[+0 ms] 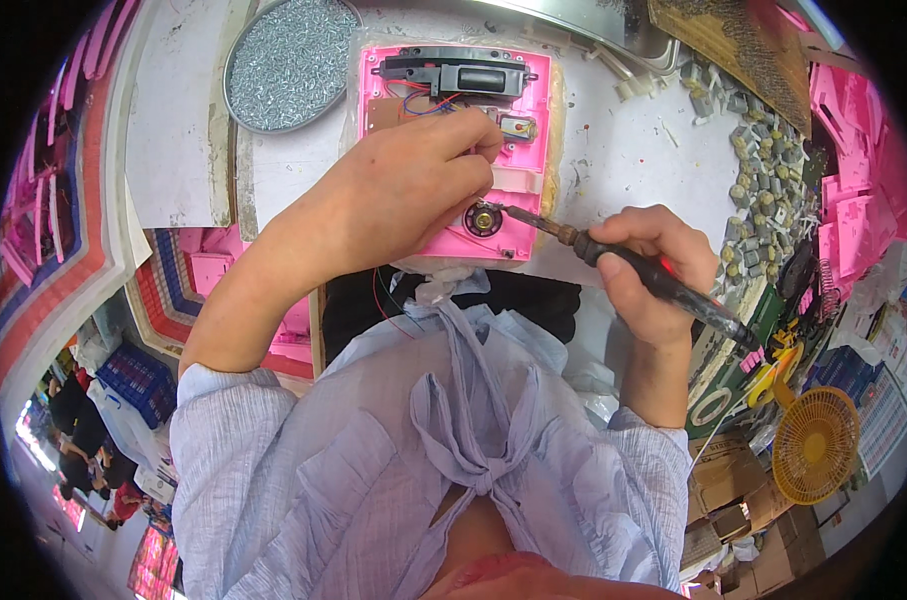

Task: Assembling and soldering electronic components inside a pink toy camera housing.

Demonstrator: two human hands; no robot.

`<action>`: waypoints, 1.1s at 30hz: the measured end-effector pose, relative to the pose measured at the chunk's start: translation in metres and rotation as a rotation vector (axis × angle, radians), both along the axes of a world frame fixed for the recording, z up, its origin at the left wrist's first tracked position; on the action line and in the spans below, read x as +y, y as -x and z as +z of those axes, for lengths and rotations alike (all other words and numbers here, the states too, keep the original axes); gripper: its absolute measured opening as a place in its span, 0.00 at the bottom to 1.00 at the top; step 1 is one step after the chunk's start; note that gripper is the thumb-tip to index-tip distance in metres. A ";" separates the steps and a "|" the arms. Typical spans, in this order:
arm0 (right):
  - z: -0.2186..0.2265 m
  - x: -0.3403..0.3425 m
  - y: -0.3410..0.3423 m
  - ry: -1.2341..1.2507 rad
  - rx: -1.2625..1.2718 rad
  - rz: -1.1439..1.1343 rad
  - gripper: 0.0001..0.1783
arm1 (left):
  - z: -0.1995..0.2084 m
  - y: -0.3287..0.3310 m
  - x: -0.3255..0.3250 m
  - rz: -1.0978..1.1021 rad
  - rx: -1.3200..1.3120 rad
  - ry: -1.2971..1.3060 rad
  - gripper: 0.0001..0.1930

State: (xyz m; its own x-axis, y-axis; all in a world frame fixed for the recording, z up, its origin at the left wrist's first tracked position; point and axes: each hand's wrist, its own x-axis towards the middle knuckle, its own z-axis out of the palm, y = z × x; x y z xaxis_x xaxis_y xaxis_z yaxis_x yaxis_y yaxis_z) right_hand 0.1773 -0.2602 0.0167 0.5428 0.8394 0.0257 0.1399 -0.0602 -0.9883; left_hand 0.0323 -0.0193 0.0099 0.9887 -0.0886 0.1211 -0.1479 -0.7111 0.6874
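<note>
A pink plastic housing (pixel 541 160) lies open on the work surface before me. My right hand (pixel 658 265) grips a soldering iron (pixel 561 232) by its dark handle, and the tip reaches the edge of a small round speaker (pixel 483 219) in the housing's lower part. My left hand (pixel 398 190) bends over the housing from the left with its fingers curled together beside the speaker. What those fingers pinch is hidden. Above them sit a black plastic part (pixel 458 76), red and blue wires (pixel 418 100) and a small metal motor (pixel 517 127).
A round tray of small silver screws (pixel 288 65) stands at the upper left. Many small grey parts (pixel 758 190) cover the right side, with pink plastic pieces (pixel 853 215) beyond. A yellow fan (pixel 815 445) and cardboard boxes (pixel 728 470) are at the lower right.
</note>
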 end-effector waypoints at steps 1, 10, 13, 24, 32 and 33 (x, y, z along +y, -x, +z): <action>0.000 -0.003 -0.003 -0.021 -0.038 0.003 0.11 | 0.000 0.000 0.000 0.001 -0.006 0.006 0.11; 0.006 -0.010 -0.007 -0.078 -0.075 -0.010 0.11 | 0.001 0.002 0.002 0.032 0.002 0.061 0.10; 0.006 -0.005 -0.007 -0.068 -0.116 0.041 0.11 | 0.002 0.003 -0.001 0.046 -0.017 0.029 0.10; 0.004 0.005 -0.003 -0.061 -0.226 0.084 0.12 | 0.000 0.002 -0.008 0.056 -0.066 -0.074 0.09; 0.010 0.002 0.000 0.044 -0.189 0.124 0.13 | 0.000 0.002 -0.007 0.029 -0.056 -0.102 0.09; 0.010 0.002 0.000 0.074 -0.174 0.126 0.13 | 0.000 0.003 -0.007 0.027 -0.055 -0.109 0.09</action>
